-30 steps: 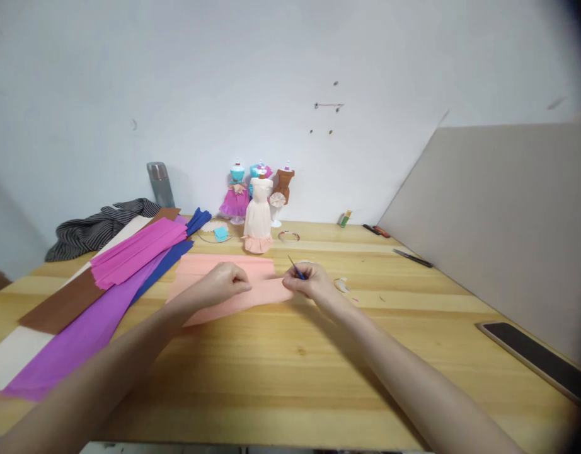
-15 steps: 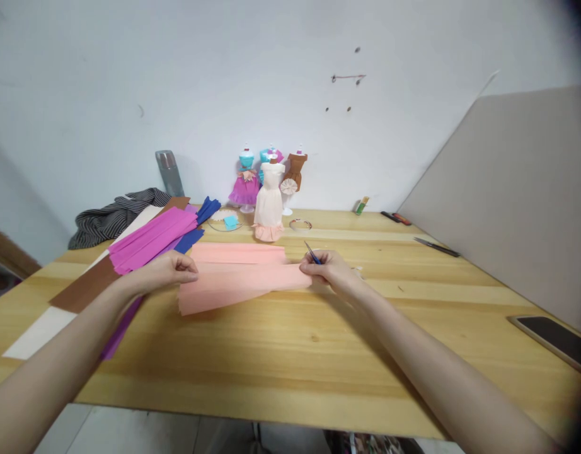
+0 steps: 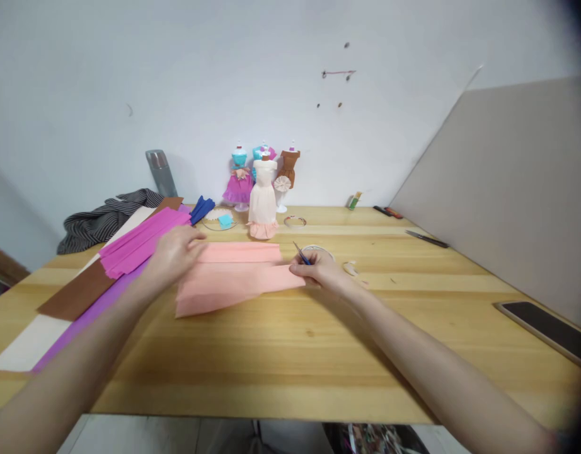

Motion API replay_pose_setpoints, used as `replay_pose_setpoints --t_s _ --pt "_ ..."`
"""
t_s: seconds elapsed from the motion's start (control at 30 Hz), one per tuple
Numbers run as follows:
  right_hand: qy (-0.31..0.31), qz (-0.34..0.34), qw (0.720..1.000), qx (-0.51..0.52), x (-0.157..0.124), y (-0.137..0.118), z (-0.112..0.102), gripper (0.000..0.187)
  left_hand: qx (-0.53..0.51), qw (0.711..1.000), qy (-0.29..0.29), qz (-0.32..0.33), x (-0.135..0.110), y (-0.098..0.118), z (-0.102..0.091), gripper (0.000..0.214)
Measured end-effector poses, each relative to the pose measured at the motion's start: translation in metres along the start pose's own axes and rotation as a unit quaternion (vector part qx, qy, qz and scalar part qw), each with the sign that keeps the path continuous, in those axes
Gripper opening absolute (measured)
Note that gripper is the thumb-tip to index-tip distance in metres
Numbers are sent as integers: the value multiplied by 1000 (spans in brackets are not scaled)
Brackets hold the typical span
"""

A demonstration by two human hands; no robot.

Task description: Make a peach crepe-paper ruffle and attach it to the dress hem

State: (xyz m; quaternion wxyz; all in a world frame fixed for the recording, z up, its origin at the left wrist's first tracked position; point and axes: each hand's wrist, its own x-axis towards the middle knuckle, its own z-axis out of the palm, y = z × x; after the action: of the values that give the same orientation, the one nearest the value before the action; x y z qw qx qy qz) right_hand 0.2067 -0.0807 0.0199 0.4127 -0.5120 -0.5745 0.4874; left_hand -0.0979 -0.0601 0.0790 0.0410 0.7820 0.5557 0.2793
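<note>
My right hand (image 3: pixel 319 270) pinches the right end of a peach crepe paper strip (image 3: pixel 224 289) and also holds a slim blue tool with a dark pointed tip (image 3: pixel 300 253), whose kind I cannot make out. The strip's left part hangs low over the table. Behind it lies a second, folded peach crepe paper strip (image 3: pixel 243 252). My left hand (image 3: pixel 177 251), somewhat blurred, is at that strip's left end with thumb and fingers slightly apart. Whether it touches the paper is unclear. A white ring-shaped item (image 3: pixel 319 250) shows partly behind my right hand.
Crepe paper sheets in magenta (image 3: pixel 142 238), brown (image 3: pixel 70 293) and other colours lie left. Small dress forms, one in a cream dress (image 3: pixel 263 195), stand by the wall. A bottle (image 3: pixel 161 173) leans there. A phone (image 3: pixel 546 328) and a dark cutter (image 3: pixel 426 238) lie right.
My left hand has moved left and back, from beside the front strip to the back strip's left end. My right hand keeps the paper and the blue tool. The view has shifted slightly.
</note>
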Motion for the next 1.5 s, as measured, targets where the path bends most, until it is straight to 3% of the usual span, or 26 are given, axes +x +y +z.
replay_pose_setpoints --t_s 0.1,0.17,0.23,0.3,0.47,0.57,0.73,0.87,1.13,1.33,1.5 --pt "-22 -17 999 -16 -4 -4 6 25 -148 978 -140 52 5 51 32 37" --pt "-24 -24 999 -20 -5 -4 7 26 -203 951 -225 63 10 73 57 31" --pt "-23 -27 999 -20 -4 -4 5 27 -236 926 -292 51 16 84 76 25" --pt "-36 -31 999 -24 -4 -5 0 29 -265 909 -319 37 21 86 86 23" --pt "-88 -94 989 -75 -6 -17 -26 36 -280 898 -338 13 26 79 84 24" --pt "-79 -166 970 -158 -11 -25 -41 35 -321 882 -345 -8 27 75 80 27" --pt "17 -288 892 -349 -15 -29 -52 29 -384 856 -344 -35 30 68 82 30" --pt "52 -323 849 -415 -14 -26 -55 27 -388 855 -343 -37 31 63 85 28" --pt "53 -327 844 -423 -12 -23 -51 26 -395 849 -350 -28 29 69 81 23" --pt "73 -346 839 -414 -12 -21 -51 25 -364 860 -356 22 28 73 75 24" --pt "66 -344 843 -408 -13 -21 -49 25 -365 860 -357 14 28 71 77 23"
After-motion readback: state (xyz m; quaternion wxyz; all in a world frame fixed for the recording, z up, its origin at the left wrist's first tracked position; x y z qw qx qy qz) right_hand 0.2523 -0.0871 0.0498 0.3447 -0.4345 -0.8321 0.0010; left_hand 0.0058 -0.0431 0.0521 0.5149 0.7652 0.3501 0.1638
